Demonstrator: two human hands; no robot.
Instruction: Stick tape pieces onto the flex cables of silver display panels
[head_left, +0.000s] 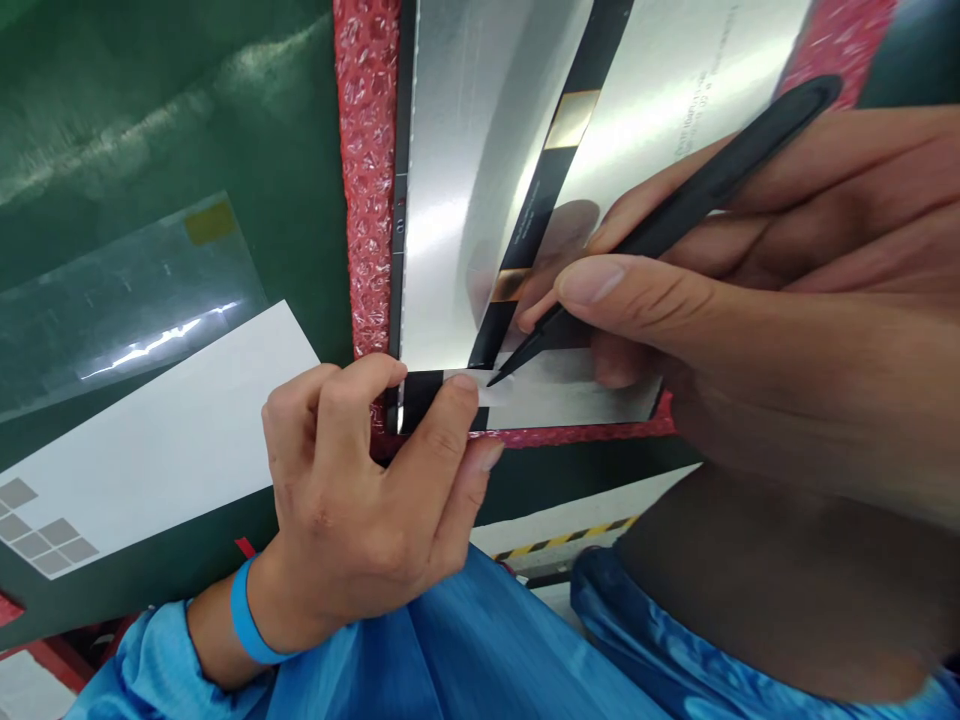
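Observation:
A flat display panel (457, 150) with a silvery metal back lies face down, crossed by a slanting black strip (530, 215) with copper-coloured patches. My right hand (720, 310) grips black tweezers (705, 190), whose tip reaches a small whitish piece of tape (491, 390) near the panel's lower edge. My left hand (367, 490) is closed round the panel's lower left corner. Its index fingertip presses at the tape beside the tweezer tip, and its thumb lies just below the edge. The undersides of the left fingers are hidden.
Pink bubble wrap (367, 180) lies under the panel on a green work surface (150, 130). To the left are a clear plastic film (142, 300) with a yellow tab and a white card (180, 450) with grey squares. Yellow-black striped tape (566, 537) shows below the table edge.

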